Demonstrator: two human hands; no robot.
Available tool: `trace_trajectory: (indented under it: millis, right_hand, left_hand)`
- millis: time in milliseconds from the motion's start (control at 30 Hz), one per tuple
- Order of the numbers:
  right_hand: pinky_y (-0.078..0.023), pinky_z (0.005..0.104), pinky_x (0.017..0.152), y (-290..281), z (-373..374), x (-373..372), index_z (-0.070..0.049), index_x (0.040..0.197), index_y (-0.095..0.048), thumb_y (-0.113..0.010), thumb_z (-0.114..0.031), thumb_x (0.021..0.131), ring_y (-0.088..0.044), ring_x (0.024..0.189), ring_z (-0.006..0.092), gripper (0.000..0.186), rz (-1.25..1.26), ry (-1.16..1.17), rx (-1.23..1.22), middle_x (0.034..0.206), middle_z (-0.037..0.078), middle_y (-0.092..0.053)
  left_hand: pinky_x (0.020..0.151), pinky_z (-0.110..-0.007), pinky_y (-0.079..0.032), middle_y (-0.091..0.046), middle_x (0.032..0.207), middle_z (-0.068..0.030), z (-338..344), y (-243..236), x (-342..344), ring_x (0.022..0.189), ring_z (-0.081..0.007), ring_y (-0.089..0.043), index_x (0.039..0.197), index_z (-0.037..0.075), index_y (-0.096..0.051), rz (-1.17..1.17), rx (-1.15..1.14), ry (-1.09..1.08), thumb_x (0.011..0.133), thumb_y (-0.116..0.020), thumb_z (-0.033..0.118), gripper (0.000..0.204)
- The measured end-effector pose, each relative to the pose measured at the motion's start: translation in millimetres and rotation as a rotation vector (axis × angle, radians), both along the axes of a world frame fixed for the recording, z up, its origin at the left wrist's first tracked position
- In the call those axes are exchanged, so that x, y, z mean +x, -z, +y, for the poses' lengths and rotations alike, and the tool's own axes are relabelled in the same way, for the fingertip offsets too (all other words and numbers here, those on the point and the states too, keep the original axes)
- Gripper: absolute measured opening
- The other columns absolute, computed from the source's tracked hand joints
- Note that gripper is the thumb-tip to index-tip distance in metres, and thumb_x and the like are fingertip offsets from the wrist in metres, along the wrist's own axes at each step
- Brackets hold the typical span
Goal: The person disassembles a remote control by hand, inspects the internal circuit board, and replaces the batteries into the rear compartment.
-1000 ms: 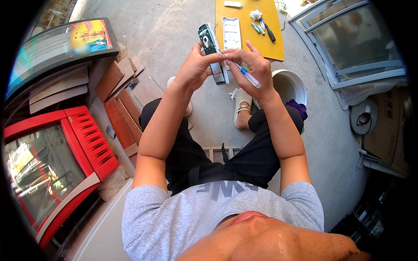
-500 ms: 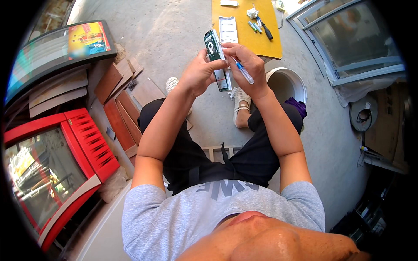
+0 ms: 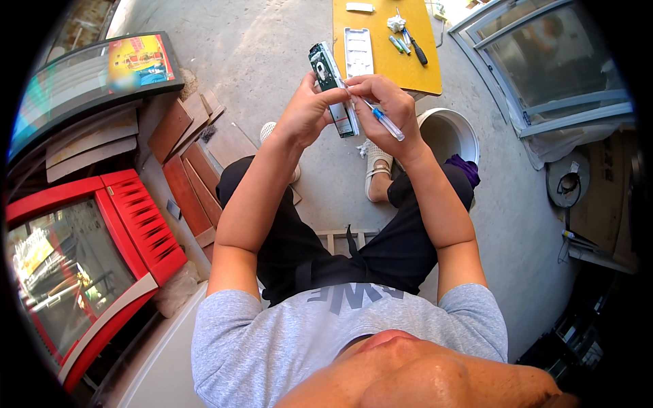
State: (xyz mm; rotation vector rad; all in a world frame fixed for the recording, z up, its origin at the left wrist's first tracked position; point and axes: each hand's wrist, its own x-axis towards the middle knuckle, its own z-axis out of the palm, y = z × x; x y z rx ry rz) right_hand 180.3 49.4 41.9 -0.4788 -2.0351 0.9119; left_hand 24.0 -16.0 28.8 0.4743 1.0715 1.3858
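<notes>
My left hand (image 3: 306, 114) is closed around a long, narrow green circuit board (image 3: 326, 76) with a white part along its edge, holding it tilted above the floor. In my right hand (image 3: 386, 109) is a slim tool with a clear and blue handle (image 3: 388, 124), which looks like a small screwdriver. Its fingertips meet the board's right edge, and the tool's tip is hidden there. Just beyond, a white plastic cover with cut-out openings (image 3: 358, 52) lies on the yellow tabletop (image 3: 424, 75).
On the tabletop are a black-handled screwdriver (image 3: 419, 52), green batteries (image 3: 395, 45), crumpled white tissue (image 3: 396, 24) and a white piece (image 3: 360, 7). A white bucket (image 3: 466, 129) stands by my right knee. Wood boards (image 3: 197, 180) and a red-framed cabinet (image 3: 146, 224) are left, a framed window (image 3: 544, 68) right.
The circuit board has shifted slightly left and away from me, with my left hand. My right hand has moved a little, and the tool's handle now points slightly further right.
</notes>
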Motion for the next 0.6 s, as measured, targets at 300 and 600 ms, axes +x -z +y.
trace_trajectory:
  millis: [300, 600]
  right_hand:
    - [-0.057, 0.03, 0.078, 6.3, -3.5, -2.4, 0.0, 0.098, -0.064, -0.067, 0.007, 0.083, -0.071, 0.091, 0.0237, 0.017, -0.017, 0.052, 0.097, 0.104, 0.015, -0.07]
    - [-0.059, 0.0295, 0.079, -0.9, -1.0, 1.8, 0.003, 0.096, -0.064, -0.066, 0.009, 0.082, -0.072, 0.089, 0.0215, 0.015, -0.039, 0.004, 0.032, 0.102, 0.015, -0.071]
  left_hand:
    - [0.082, -0.04, -0.059, -0.053, 0.12, -0.0192, -1.5, -1.1, 1.3, 0.106, -0.0261, -0.064, 0.135, -0.003, -0.029, 0.025, 0.009, -0.007, 0.087, -0.071, 0.012, 0.066]
    - [0.09, -0.047, -0.054, -0.05, 0.127, -0.0229, -0.6, 3.8, -3.0, 0.114, -0.0316, -0.059, 0.139, -0.006, -0.022, -0.061, -0.032, 0.031, 0.082, -0.073, 0.007, 0.078]
